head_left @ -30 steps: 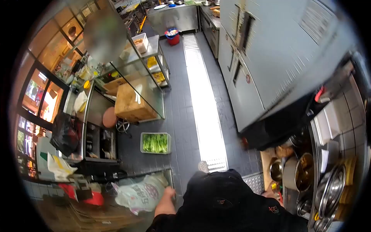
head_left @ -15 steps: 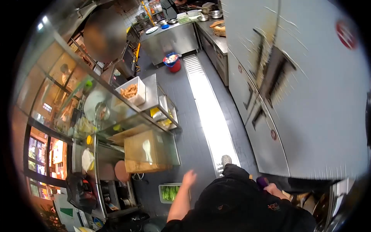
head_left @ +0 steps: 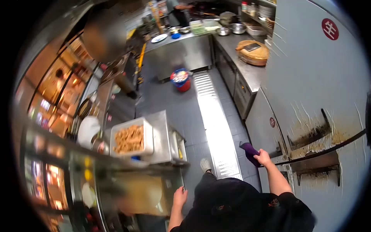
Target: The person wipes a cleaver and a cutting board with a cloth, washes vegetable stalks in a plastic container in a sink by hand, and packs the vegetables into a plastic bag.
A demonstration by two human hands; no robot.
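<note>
Purple cloth (head_left: 250,154): hanging at one o'clock, right hand (head_left: 263,158) gripping its near end.
Left hand (head_left: 179,196): curling at ten o'clock; can't tell if it's gripping anything.
Floor channel (head_left: 216,123): running toward twelve.
White tub (head_left: 148,141): sitting at ten, holding brown pieces (head_left: 129,138).
Red bucket (head_left: 184,86): standing at eleven.

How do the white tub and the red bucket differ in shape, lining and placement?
The white tub is rectangular, while the red bucket is round. The tub shows no liner; the bucket has a blue liner. The tub sits on a steel table, whereas the bucket stands on the floor. Both are open-topped with contents showing.
</note>
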